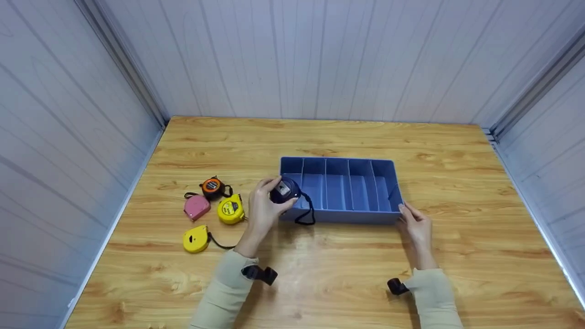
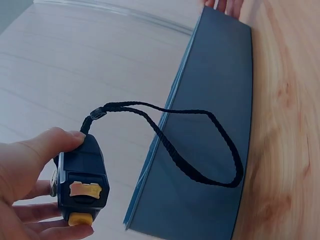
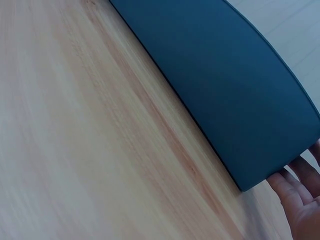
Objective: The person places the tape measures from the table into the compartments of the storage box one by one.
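Note:
In the head view my left hand [image 1: 264, 208] pinches a dark tape measure [image 1: 284, 189] over the left end of a blue divided box [image 1: 338, 217]. Its black wrist loop [image 1: 312, 212] hangs across the box's front wall. The left wrist view shows the tape measure [image 2: 82, 175] between thumb and fingers of the left hand [image 2: 25, 175], yellow parts on its near end. My right hand [image 1: 417, 226] holds the box's front right corner, thumb at the rim; in the right wrist view its fingers [image 3: 292, 187] touch the end wall of the box [image 3: 225, 95].
Left of the box lie an orange-and-black tape measure [image 1: 213, 186], a pink one [image 1: 197, 207] and two yellow ones [image 1: 231, 210], [image 1: 195, 239] on the wooden table [image 1: 338, 274]. Pale panel walls [image 1: 297, 59] stand behind and at both sides.

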Demonstrator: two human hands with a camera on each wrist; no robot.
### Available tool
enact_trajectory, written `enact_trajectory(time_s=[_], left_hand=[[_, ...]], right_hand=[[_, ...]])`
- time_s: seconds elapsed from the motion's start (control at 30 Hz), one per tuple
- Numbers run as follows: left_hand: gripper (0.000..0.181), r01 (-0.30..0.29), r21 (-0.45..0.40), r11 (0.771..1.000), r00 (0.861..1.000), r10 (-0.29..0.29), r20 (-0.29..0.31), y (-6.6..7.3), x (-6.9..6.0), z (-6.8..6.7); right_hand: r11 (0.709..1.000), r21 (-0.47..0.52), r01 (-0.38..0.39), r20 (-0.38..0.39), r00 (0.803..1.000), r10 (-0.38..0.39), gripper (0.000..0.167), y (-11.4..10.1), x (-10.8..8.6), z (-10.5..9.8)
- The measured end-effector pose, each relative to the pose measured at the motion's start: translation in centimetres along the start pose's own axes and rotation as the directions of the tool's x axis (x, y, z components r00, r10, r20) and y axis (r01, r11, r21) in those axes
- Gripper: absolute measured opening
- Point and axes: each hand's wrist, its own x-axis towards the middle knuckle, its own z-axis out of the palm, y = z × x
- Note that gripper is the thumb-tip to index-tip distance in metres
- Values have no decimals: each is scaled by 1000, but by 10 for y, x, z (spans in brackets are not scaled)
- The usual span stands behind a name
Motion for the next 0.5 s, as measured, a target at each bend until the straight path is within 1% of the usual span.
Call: enact_trajectory(time_s=[0.17, 0.3, 0.5], left_hand=[[59, -4, -33, 999, 1000, 4, -4, 4, -3, 8], [59, -21, -51, 998, 1000, 20, -10, 8, -5, 15], [59, -24, -59, 998, 1000, 24, 2, 15, -7, 25]], right_hand=[[998, 51, -28, -3, 1000, 28, 47, -1, -1, 1], [996, 82, -45, -5, 999, 45, 46, -1, -1, 1], [997, 64, -48, 5, 999, 48, 47, 0, 0, 1]])
